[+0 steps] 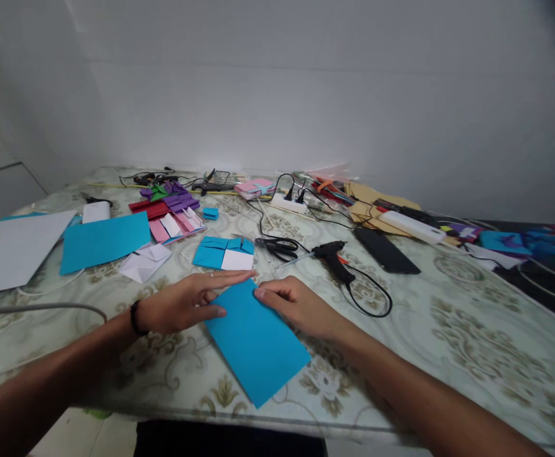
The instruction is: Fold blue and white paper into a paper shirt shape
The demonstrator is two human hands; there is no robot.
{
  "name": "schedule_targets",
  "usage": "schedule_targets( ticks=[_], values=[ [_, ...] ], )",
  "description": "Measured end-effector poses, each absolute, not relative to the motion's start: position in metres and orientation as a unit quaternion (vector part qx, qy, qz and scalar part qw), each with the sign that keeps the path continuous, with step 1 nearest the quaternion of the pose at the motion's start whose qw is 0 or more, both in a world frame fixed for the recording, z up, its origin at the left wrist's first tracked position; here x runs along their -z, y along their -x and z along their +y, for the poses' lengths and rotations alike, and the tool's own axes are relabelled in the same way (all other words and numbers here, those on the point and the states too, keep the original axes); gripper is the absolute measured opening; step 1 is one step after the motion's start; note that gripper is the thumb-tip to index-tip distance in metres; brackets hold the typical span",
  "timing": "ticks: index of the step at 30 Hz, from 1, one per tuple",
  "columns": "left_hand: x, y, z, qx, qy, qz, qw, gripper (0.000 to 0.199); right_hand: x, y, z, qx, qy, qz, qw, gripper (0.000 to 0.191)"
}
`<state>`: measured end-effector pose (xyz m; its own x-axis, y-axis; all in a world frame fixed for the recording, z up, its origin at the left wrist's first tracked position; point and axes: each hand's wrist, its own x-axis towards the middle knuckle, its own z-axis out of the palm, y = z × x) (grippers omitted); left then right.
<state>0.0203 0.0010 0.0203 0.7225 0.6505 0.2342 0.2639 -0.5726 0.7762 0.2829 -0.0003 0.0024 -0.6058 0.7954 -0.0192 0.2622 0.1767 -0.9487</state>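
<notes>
A blue paper sheet (261, 346) lies at an angle near the table's front edge. My right hand (294, 301) pinches its upper right edge between thumb and bent fingers. On the sheet's upper left side is my left hand (192, 298), its fingers stretched out and apart, the thumb on the paper and the fingertips by the top corner. Just beyond the hands sits a folded blue and white paper piece (224, 252), with black-handled scissors (280, 247) beside it. A black glue gun (335, 260) rests to the right of the scissors.
Blue sheet (106, 241), white sheet (20, 251) and folded white paper (145, 261) lie left. Behind are folded pink (177, 223) and purple papers (180, 198) and a power strip (288, 203). A black phone (386, 251) and white glue-stick-like bar (413, 226) lie right.
</notes>
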Motion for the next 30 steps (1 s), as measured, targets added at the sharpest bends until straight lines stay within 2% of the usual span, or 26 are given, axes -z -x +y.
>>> schedule_targets(
  ticks=[5, 12, 19, 30],
  values=[
    [-0.023, -0.019, 0.002, -0.258, -0.833, 0.299, 0.389, 0.060, -0.004, -0.284, 0.001, -0.519, 0.367, -0.729, 0.254, 0.059],
    [-0.018, -0.019, 0.001, -0.225, -0.795, 0.347, 0.443, 0.071, -0.002, -0.281, -0.001, -0.486, 0.365, -0.761, 0.227, 0.055],
    [-0.014, -0.032, -0.007, -0.205, -0.807, 0.377, 0.406, 0.025, 0.005, -0.278, -0.001, -0.434, 0.321, -0.822, 0.180, 0.051],
    [-0.013, -0.029, -0.004, -0.216, -0.829, 0.395, 0.331, 0.026, 0.004, -0.278, 0.001, -0.436, 0.326, -0.823, 0.160, 0.049]
  ],
)
